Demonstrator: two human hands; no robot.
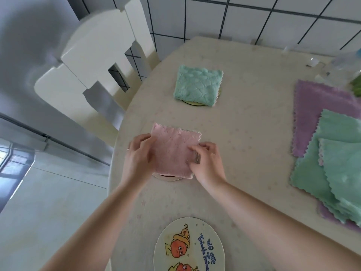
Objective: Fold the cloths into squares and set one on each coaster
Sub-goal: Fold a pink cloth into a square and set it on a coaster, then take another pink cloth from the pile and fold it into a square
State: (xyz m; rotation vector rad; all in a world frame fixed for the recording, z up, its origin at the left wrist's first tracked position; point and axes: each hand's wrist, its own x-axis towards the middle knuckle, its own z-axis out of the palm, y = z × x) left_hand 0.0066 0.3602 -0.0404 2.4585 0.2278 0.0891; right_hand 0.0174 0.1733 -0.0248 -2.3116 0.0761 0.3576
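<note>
A pale oval table (244,133) is standing by a dark-grouted tiled wall (254,18), a white chair (93,61) tucked in. The left hand (139,156) and right hand (207,163) are pinching a fluffy pink cloth (173,151) folded square over a round coaster (168,177). A green square (197,87) is covering another coaster (195,103). Scalloped unfolded cloths (332,159) are crowding the right edge; a printed coaster (189,247) is lying nearest.

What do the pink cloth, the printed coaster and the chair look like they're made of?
Pink cloth: soft, fuzzy fabric, probably microfiber; matte embossed nap, zigzag-cut edges.
Printed coaster: hard and glossy, perhaps glass or glazed ceramic; smooth sheen over a cartoon print, thin pale rim.
Chair: likely wood painted cream, possibly plastic; smooth, even, satin slats with crisp edges.
</note>
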